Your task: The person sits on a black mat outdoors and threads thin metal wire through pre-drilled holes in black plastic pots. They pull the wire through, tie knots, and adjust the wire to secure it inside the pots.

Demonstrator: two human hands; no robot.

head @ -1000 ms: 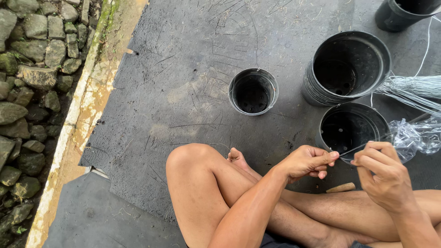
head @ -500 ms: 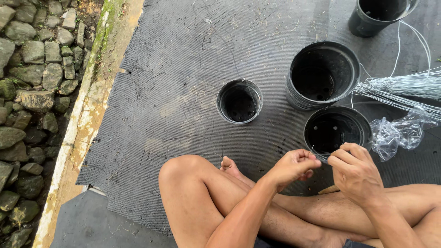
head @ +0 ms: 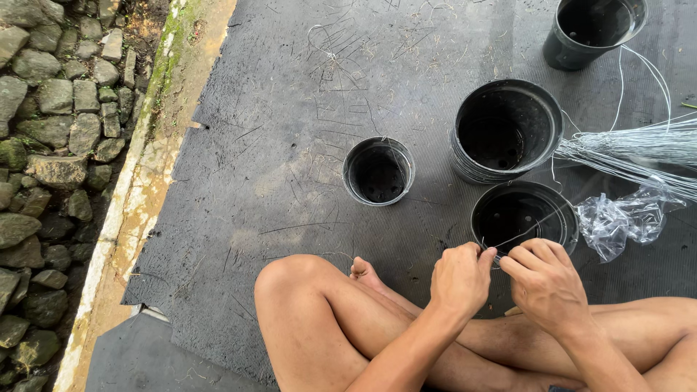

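Note:
I sit cross-legged on a dark rubber mat [head: 290, 145]. My left hand [head: 459, 277] and my right hand [head: 546, 283] meet at the near rim of a black plastic pot [head: 524, 215]. Both pinch a thin grey wire [head: 534, 224] that runs up across the pot's opening. The fingertips of the two hands almost touch. A bundle of grey wires [head: 639, 152] lies to the right of the pots.
A stack of larger black pots [head: 505, 131] stands behind, a small black pot [head: 378, 171] to its left, another black pot [head: 594, 29] at the top right. Crumpled clear plastic [head: 624, 218] lies right. A concrete kerb [head: 138, 196] and stone paving [head: 51, 145] lie left.
The view has shifted a little, so the pots sit lower and more to the left in the picture. My hands stay together on the wire at the pot's rim.

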